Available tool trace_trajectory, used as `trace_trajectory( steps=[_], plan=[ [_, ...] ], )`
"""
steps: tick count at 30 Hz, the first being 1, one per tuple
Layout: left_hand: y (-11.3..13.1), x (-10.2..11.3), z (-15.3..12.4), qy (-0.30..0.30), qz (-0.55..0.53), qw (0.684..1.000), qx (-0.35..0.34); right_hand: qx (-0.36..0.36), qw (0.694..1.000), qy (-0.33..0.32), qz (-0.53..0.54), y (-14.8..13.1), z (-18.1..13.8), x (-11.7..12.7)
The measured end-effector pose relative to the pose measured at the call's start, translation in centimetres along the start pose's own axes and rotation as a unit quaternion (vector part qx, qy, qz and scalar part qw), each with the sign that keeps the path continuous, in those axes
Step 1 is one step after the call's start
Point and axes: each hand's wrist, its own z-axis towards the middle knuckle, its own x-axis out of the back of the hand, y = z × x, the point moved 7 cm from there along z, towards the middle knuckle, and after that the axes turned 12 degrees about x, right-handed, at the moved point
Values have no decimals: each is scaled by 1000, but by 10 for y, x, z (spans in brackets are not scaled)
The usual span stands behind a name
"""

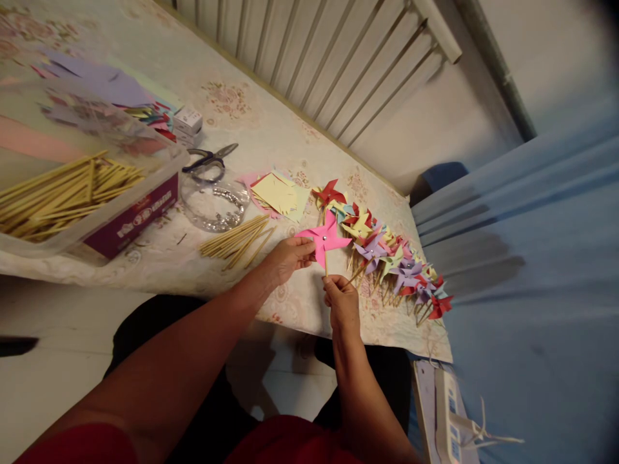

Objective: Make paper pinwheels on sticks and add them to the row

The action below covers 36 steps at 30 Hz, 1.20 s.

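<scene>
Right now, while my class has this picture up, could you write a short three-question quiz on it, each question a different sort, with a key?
1. Multiple choice. What colour is the pinwheel in the person's hands?
A) purple
B) pink
C) yellow

2. True or false. The scissors are in the right hand.

3. Fill in the blank. The left hand is at the pinwheel's blades, while the right hand grips its ____.

Key:
1. B
2. False; they lie apart from both hands.
3. stick
</scene>
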Motion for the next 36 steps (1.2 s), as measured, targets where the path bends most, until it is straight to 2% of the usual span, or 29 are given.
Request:
trace_trajectory(
  steps=[36],
  plan=[
    [0,-5,-3,-6,-8,1000,5,1,1000,-10,-10,-4,-3,-8]
  ],
)
